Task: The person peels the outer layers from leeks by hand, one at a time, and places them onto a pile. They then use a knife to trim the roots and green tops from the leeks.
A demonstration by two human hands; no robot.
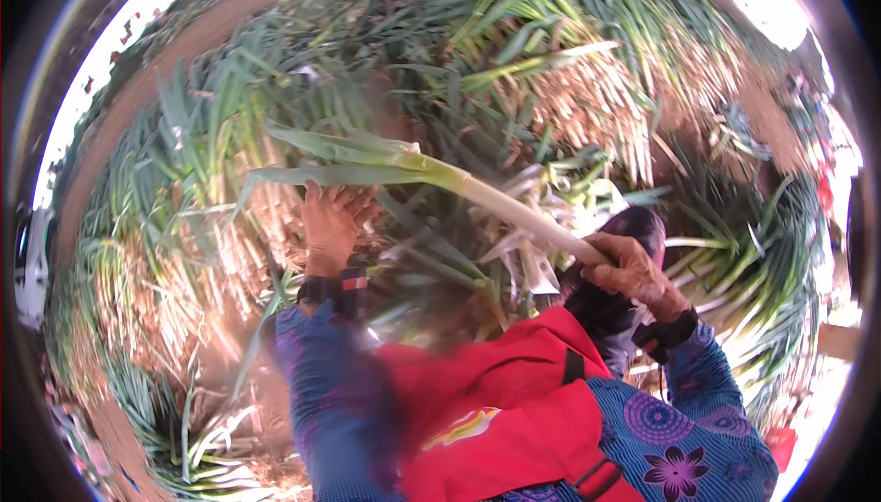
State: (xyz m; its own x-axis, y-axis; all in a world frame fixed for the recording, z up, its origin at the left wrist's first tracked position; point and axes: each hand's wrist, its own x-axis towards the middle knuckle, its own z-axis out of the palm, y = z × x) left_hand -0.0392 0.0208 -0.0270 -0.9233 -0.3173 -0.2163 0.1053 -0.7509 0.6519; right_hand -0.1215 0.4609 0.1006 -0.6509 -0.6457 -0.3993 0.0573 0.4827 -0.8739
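A long green onion (514,212) slants across the middle of the view, its white stalk toward the lower right and its green leaves toward the upper left. My right hand (633,271) is closed round the white end of that stalk. My left hand (332,225) is open with its fingers spread, just below the leaf tips; whether it touches the leaves, I cannot tell. Loose leaves and pale stripped peelings (523,259) lie under the stalk, between my hands. Both my wrists have dark bands.
Piled green onions (220,190) stretch along the left, with another large heap (587,89) at the far right. More bunches (762,263) lie beside my right arm, and some (202,456) at the lower left. A red apron (514,410) covers my front. Bare soil (262,401) shows near my left sleeve.
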